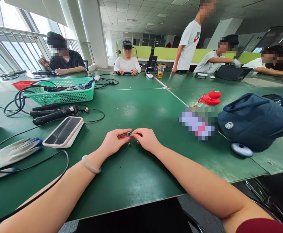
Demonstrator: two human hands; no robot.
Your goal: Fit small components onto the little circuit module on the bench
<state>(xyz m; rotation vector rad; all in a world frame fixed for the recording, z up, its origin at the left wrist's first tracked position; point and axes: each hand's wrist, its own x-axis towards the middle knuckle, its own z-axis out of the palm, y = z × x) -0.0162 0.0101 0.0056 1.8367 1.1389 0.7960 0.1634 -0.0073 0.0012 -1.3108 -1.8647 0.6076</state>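
A small dark part with a metallic look [129, 134] is pinched between the thumb and fingers of my left hand [114, 141]. It is too small for me to tell its kind. From the other side, my right hand [147, 139] brings its closed fingertips up against the part. Whatever those right fingers grip is hidden or too tiny to name. Both hands are just above the green table [141, 181]. A few tiny dark and light bits [130, 144] lie on the tabletop beneath the fingertips.
To the left are a phone [63, 132], work gloves [15, 154], black handheld tools [55, 113] with cables, and a green basket [83, 94]. A red-capped bottle [208, 100], dark blue bag [253, 119] and pale round object [241, 149] stand right. Several people are around the table.
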